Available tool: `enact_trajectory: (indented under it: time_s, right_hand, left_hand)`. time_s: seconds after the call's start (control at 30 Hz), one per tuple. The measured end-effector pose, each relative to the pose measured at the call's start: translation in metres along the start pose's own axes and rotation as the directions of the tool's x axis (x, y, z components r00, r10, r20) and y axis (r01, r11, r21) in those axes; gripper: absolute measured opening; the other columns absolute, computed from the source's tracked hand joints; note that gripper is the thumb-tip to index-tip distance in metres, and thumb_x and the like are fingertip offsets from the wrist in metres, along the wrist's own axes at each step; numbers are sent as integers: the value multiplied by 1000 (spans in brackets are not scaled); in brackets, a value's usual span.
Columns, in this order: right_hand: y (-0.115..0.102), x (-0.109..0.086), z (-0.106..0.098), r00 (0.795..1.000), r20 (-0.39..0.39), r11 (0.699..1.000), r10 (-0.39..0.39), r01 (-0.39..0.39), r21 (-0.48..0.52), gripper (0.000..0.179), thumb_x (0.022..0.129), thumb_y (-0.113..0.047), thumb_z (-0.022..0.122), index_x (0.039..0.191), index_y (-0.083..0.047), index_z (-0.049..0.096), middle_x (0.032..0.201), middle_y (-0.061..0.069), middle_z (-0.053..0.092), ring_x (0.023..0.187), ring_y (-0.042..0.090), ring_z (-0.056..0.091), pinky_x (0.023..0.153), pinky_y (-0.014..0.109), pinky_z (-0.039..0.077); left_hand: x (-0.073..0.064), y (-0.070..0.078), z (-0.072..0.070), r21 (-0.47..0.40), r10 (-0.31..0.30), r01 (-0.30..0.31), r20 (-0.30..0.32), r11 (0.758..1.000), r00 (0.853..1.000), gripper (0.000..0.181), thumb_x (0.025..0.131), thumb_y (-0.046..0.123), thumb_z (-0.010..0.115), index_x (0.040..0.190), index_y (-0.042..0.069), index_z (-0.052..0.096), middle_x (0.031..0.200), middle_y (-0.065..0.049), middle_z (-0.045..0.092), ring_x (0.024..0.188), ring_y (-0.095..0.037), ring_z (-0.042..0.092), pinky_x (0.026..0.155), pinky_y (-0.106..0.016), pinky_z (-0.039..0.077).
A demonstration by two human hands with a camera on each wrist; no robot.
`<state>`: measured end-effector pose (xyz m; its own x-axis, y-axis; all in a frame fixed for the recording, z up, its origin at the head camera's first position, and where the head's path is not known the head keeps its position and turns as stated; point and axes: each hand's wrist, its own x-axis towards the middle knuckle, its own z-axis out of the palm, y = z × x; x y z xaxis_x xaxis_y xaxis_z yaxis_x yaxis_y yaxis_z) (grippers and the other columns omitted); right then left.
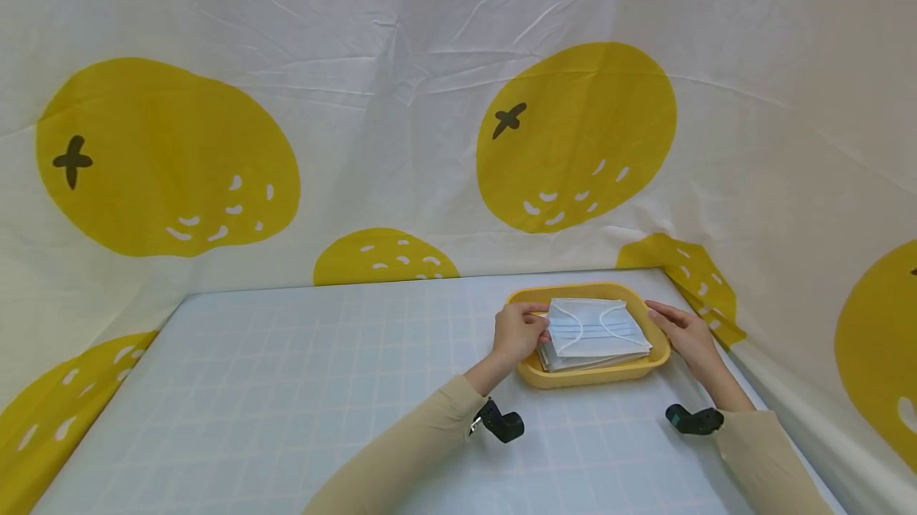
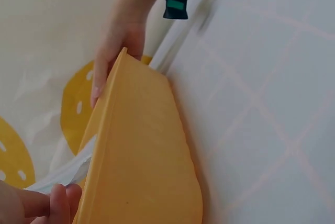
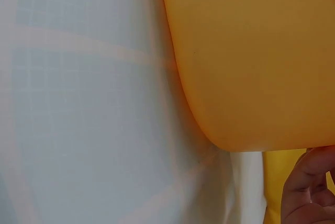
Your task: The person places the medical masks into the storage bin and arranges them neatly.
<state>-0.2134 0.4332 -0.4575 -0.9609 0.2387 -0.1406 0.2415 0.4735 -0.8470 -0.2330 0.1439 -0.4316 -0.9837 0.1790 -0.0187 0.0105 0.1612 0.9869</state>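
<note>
In the head view a yellow plastic basket (image 1: 593, 379) stands at the back right of the table, holding a stack of papery white items (image 1: 598, 361). A light blue pleated face mask (image 1: 591, 325) with white ear loops lies on top. My left hand (image 1: 519, 333) reaches over the basket's left rim and pinches the mask's left edge. In the left wrist view, the curled left fingers (image 2: 60, 203) show beside the mask's pale edge (image 2: 73, 169). My right hand (image 1: 689, 340) touches the basket's right rim with its fingers nearly straight; the right wrist view shows only part of these fingers (image 3: 309, 187).
A pale blue checked cloth (image 1: 286, 396) covers the table. Behind and at both sides hangs a white curtain (image 1: 401, 141) printed with large yellow fruit. The basket stands close to the table's right edge. Each wrist wears a black camera.
</note>
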Motion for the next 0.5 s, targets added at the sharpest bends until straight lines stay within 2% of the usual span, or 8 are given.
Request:
enact_trajectory:
  time_s: [0.17, 0.27, 0.4, 0.5]
  right_hand:
    - [-1, 4, 4, 1000, 7, 1000, 0, 0, 16, 68, 97, -52, 44, 145, -5, 39, 150, 23, 37, 133, 36, 39, 73, 1, 46]
    - [-1, 4, 4, 1000, 12, 1000, -4, 4, 17, 67, 97, -52, 43, 145, -5, 39, 150, 23, 36, 134, 37, 38, 74, 0, 45]
    - [-2, -1, 1, 1000, 13, 1000, -8, 8, 9, 67, 97, -52, 43, 145, -4, 39, 150, 23, 36, 133, 36, 38, 74, 0, 45]
    - [-1, -5, -3, 1000, 8, 1000, 2, -2, 6, 68, 97, -52, 44, 145, -4, 39, 151, 23, 35, 132, 35, 38, 73, 1, 45]
  left_hand:
    - [0, 1, -4, 118, 34, -26, -60, 993, 998, 22, 84, -3, 62, 103, 0, 72, 73, -9, 73, 52, -16, 66, 47, -19, 52]
    - [-1, 2, -5, 177, 30, -18, -70, 984, 997, 27, 82, -3, 59, 105, 0, 72, 70, -8, 73, 57, -24, 70, 43, -15, 45]
    - [-3, 3, -8, 157, -5, 13, -53, 987, 999, 30, 83, -2, 57, 110, -2, 70, 73, -9, 72, 62, -27, 71, 45, -16, 47]
    - [-6, 2, -12, 83, 1, 4, -59, 997, 998, 29, 85, -2, 56, 111, -2, 69, 84, -12, 73, 63, -23, 70, 51, -18, 53]
